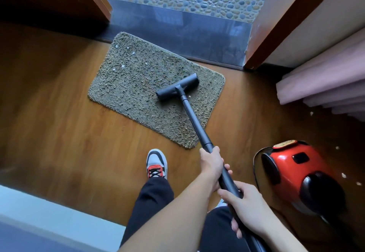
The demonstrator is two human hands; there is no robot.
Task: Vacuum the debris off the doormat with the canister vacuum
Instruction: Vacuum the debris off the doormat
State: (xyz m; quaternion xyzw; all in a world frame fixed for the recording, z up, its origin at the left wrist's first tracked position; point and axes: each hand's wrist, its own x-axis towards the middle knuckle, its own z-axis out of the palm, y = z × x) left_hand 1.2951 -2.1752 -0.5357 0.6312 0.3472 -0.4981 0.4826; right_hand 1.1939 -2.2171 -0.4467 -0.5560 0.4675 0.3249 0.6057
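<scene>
Your left grip [212,165] is clamped round the black wand [194,121] just behind its collar, and your right grip [248,208] is wrapped round the same wand nearer your body. The wand slants forward to the floor head [177,87], which lies flat on the right half of the shaggy doormat [138,86]. White scraps of debris [122,66] dot the mat's far left part, and one sits just beside the head's neck. The red canister vacuum [296,172] stands on the wooden floor [59,123] to your right, with more scraps near it.
</scene>
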